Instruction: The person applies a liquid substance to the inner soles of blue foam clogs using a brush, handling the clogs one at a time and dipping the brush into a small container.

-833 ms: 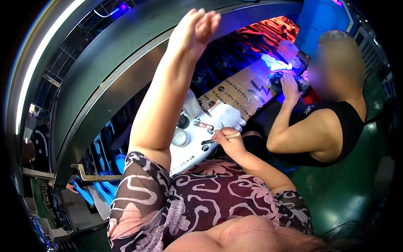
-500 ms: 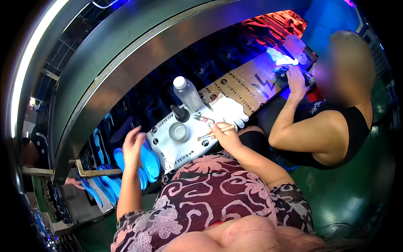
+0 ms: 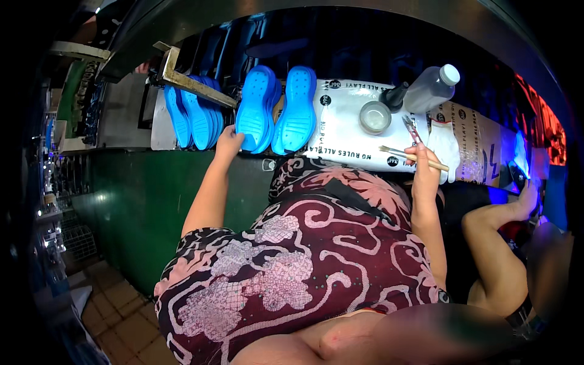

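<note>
My left hand rests on the near end of a blue shoe sole, fingers curled at its edge. A second blue sole lies right beside it. My right hand is closed around a thin wooden brush, held level over a white printed sheet. A small round tin sits on that sheet, with a dark bottle and a clear plastic bottle behind it.
More blue soles stand stacked on a metal rack at the left. A white glove lies on cardboard to the right. Another person's arm reaches to the bench at far right. The green bench front drops below.
My left arm came down from overhead and moved left onto the blue sole. The view swung left. My right hand kept the brush over the sheet.
</note>
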Available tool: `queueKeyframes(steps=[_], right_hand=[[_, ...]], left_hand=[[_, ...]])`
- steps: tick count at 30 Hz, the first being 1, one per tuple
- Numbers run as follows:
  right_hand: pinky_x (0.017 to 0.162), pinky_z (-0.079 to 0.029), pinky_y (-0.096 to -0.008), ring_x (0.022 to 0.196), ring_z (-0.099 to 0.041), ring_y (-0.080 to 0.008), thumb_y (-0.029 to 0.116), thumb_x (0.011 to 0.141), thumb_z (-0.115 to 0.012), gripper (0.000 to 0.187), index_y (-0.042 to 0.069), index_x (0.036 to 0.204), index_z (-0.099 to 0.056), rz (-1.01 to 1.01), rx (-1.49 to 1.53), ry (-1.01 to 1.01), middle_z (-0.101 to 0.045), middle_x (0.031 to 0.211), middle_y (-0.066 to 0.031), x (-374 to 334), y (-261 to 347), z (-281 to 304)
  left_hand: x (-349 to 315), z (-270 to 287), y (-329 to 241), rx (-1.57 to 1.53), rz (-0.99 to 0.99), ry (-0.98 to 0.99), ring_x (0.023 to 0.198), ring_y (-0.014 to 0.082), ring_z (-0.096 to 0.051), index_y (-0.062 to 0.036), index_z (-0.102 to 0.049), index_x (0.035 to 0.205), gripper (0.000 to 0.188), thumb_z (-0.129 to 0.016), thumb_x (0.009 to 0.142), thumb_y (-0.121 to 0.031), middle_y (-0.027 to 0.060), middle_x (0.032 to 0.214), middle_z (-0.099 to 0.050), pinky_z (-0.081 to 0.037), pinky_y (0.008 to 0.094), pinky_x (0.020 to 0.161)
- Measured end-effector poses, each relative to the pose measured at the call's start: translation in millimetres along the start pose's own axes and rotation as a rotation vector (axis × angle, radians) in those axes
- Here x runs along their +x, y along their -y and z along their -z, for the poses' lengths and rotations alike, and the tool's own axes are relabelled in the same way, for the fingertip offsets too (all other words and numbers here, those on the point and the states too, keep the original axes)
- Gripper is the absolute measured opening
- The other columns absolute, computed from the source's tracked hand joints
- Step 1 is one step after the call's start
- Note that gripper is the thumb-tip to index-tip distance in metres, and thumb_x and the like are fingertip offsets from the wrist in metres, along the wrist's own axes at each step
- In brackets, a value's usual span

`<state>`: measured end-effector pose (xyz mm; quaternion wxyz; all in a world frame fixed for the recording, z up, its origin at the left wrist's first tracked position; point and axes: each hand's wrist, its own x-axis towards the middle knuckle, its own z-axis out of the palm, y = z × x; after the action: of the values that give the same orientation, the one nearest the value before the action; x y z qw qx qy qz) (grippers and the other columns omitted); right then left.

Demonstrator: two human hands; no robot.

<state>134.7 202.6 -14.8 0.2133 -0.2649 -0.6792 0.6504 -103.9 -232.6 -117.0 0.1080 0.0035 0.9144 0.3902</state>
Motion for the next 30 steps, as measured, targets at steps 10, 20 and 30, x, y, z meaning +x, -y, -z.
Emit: queueKeyframes(steps=[10, 20, 30], right_hand=[[0.061, -0.040, -0.0226, 0.063, -0.051, -0.0103, 0.024, 0.094, -0.050, 0.034, -0.004, 0.078, -0.063, 0.009, -0.014, 0.020, -0.058, 0.068, -0.0055, 3, 8, -7], [0.061, -0.042, -0.0229, 0.062, -0.052, -0.0103, 0.022, 0.093, -0.052, 0.032, -0.002, 0.077, -0.065, 0.191, 0.120, 0.024, -0.062, 0.070, -0.0058, 1, 47, -13], [0.063, -0.038, -0.0331, 0.059, -0.050, -0.0231, 0.013, 0.083, -0.059, 0.019, 0.005, 0.066, -0.063, 0.794, -0.347, 0.149, -0.056, 0.061, -0.0058, -10, 59, -32]], left_hand=[[-55, 27, -108, -0.952, 0.217, 0.265, 0.060, 0.0095, -0.051, -0.0061, -0.052, 0.108, 0.036, -0.060, 0.078, -0.025, 0.0009, 0.081, -0.057, -0.041, 0.0233, 0.050], [-95, -72, -196, -0.856, -0.215, 0.354, 0.069, 0.0195, -0.064, 0.0034, -0.035, 0.118, 0.037, -0.051, 0.086, -0.005, 0.0156, 0.094, -0.059, -0.052, 0.0253, 0.059], [-119, -103, -235, -0.783, -0.417, 0.356, 0.079, 0.0200, -0.064, 0.0064, -0.037, 0.114, 0.036, -0.055, 0.083, 0.001, 0.0168, 0.100, -0.058, -0.056, 0.0293, 0.067]])
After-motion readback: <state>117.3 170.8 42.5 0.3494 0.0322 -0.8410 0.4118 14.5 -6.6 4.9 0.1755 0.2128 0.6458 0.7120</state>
